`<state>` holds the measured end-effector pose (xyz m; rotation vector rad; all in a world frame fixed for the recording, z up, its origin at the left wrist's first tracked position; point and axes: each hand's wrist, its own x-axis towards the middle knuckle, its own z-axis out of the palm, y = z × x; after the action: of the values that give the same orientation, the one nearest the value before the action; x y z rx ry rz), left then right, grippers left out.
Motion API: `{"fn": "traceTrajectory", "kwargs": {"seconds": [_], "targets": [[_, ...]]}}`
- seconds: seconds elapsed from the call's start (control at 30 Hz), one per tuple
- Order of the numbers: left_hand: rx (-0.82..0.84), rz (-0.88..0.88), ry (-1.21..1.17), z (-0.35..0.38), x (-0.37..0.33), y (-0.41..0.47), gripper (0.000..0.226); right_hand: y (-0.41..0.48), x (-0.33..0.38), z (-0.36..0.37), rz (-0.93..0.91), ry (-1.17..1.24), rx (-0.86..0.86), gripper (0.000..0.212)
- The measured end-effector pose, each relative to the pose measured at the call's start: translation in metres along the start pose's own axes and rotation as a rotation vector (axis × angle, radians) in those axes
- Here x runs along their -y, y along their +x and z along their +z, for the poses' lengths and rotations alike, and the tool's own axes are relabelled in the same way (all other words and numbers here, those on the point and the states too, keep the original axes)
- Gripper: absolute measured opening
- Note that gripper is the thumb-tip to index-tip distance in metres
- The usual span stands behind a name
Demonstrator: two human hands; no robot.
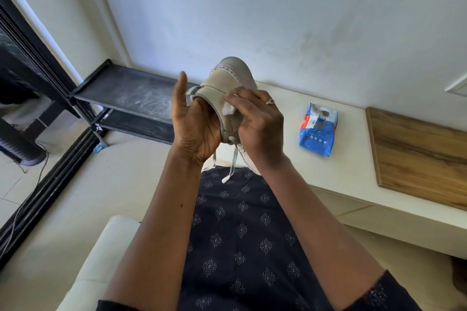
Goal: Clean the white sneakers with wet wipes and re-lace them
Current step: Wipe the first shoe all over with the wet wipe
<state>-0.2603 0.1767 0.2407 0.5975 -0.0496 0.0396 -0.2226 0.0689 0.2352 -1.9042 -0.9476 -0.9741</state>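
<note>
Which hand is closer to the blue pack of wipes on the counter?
Right. The right hand, holding a wipe against the sneaker, is on the side toward the pack; the left hand grips the sneaker's far side.

One head-worn wide-angle camera looks forward and down, close to the sneaker [222, 81].
</note>
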Motion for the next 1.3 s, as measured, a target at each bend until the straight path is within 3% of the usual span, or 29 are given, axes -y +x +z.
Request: {"fn": "traceTrajectory", "kwargs": {"seconds": [0.17,0.37,0.57,0.77,0.87,0.97,1.13,1.3], "targets": [[0.022,0.01,0.023,-0.002,-0.005,0.002,0.11,0.007,0.006,0.003,-0.04,-0.019,0.057,0.031],[-0.017,0.001,0.067,0.0,-0.001,0.0,0.117,0.008,0.014,0.008,-0.05,-0.019,0.087,0.023],[-0.074,-0.037,0.052,0.007,0.01,0.001,0.103,0.031,0.021,0.011,-0.062,-0.015,0.25,0.028],[-0.009,-0.001,0.072,0.001,0.006,0.002,0.119,0.01,0.004,-0.002,-0.087,-0.002,0.131,0.028],[-0.061,0.081,-0.003,-0.007,-0.003,0.003,0.125,-0.018,0.001,-0.005,-0.046,-0.008,0.104,0.027],[-0.117,0.151,-0.05,-0.011,-0.006,0.003,0.119,-0.034,0.0,-0.003,-0.053,-0.011,0.086,0.042],[-0.145,0.124,-0.031,-0.01,-0.002,0.002,0.121,-0.023,0.001,0.005,-0.089,-0.031,0.076,0.021],[-0.102,0.1,-0.096,-0.008,0.002,0.004,0.121,0.0,0.0,0.009,-0.071,-0.002,0.093,0.025]]}}
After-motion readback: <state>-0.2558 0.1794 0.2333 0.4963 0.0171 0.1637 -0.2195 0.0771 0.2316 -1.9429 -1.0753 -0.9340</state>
